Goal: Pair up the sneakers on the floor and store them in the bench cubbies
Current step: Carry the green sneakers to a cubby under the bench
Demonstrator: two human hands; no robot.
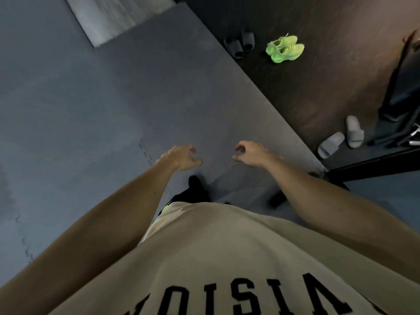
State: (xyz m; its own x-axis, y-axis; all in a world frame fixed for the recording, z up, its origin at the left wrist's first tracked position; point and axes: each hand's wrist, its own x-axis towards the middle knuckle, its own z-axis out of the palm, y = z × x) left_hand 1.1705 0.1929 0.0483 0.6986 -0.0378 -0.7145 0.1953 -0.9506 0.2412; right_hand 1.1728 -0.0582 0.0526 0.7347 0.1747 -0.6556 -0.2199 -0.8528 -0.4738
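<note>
A pair of neon green sneakers point(285, 49) lies side by side on the dark brown floor at the upper right, far from both hands. My left hand point(181, 156) and my right hand point(250, 154) hang in front of me over the grey mat, fingers loosely curled and apart, holding nothing. No bench cubbies show in this view.
Dark grey slides point(238, 45) sit at the mat's edge left of the sneakers. Light grey slides point(341, 138) lie at the right beside a black frame point(372, 163) and a dark hanging garment point(400, 87). The grey foam mat point(91, 110) covers the left floor.
</note>
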